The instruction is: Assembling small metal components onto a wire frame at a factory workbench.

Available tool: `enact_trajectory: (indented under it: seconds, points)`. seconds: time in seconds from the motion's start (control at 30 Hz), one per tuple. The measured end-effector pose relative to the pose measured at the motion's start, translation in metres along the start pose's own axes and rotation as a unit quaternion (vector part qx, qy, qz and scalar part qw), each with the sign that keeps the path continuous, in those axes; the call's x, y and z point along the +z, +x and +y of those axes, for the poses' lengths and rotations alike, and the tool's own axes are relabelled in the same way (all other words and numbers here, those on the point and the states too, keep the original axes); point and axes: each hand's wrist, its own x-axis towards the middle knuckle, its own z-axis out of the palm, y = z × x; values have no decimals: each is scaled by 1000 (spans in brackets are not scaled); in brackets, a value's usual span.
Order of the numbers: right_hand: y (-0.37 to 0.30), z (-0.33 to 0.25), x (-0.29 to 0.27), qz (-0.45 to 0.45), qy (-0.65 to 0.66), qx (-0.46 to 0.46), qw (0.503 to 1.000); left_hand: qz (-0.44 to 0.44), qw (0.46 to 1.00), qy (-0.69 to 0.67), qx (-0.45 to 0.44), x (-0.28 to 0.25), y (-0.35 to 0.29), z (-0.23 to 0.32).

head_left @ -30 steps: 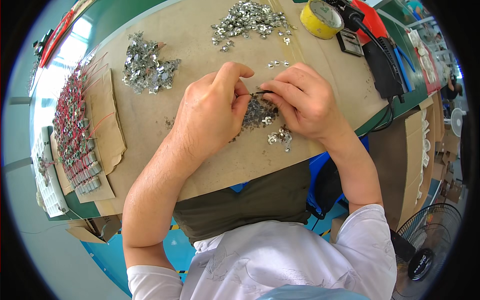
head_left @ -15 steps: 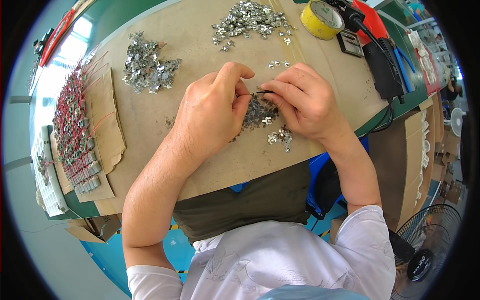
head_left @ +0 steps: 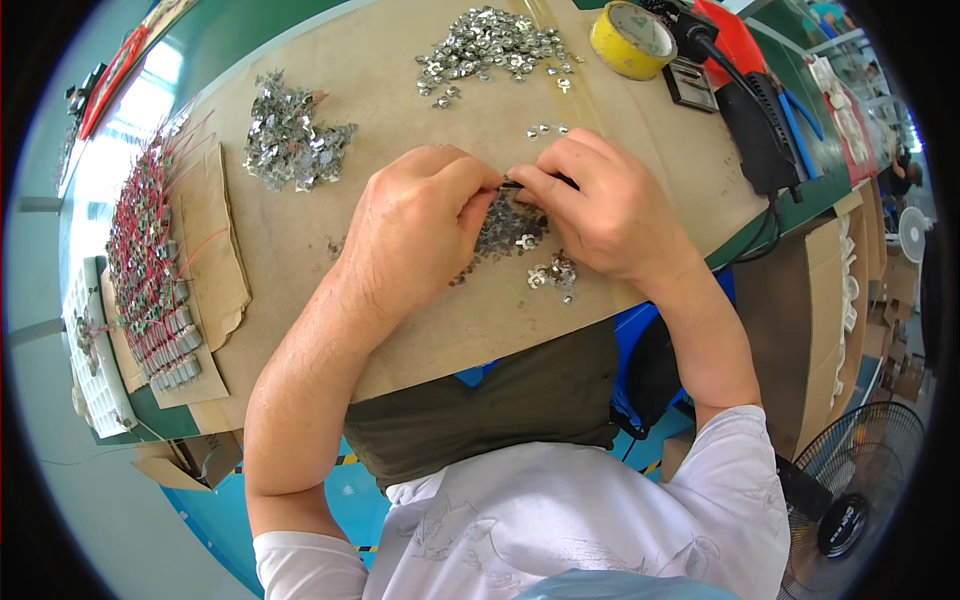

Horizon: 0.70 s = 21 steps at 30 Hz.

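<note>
1. Pinching a thin black piece (head_left: 511, 184) between the fingers of your right hand (head_left: 608, 208), you hold it just above the middle of the desk (head_left: 735, 252), in the gap between both hands.
2. Its long axis runs roughly left to right, nearly level, with the left end pointing at the fingertips of your left hand (head_left: 420, 215). A dark bit also shows between the right fingers; you cannot tell from this view whether it belongs to the same piece.
3. Your left fingers are drawn together at the tips, close to the black piece; what they grip, if anything, is hidden, so I cannot tell.
4. Beneath and between your hands, small dark discs (head_left: 505, 235) lie scattered on the brown sheet (head_left: 430, 350), with a little cluster of silver parts (head_left: 552, 273) on their near right side.
5. Just beyond your right hand sit a few loose silver bits (head_left: 545, 131).
6. Farther off are two heaps: flat silver pieces (head_left: 290, 140) at far left, and silver fittings (head_left: 490, 45) at the far middle.
7. At far right stands a yellow tape roll (head_left: 630, 42); red-wired parts (head_left: 148, 265) crowd the left.
</note>
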Motion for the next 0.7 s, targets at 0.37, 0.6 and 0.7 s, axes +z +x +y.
enact_trajectory:
  seconds: [0.37,0.6,0.7]
  points:
    - [5,-10,-3,-52,-2,37,998,-4,999,4,32,-3,1,-3]
    - [6,-17,-6,-56,-30,22,998,-18,999,-25,-35,-3,2,-3]
    - [5,-17,-6,-56,-28,24,998,-15,1000,-25,-6,-4,2,-6]
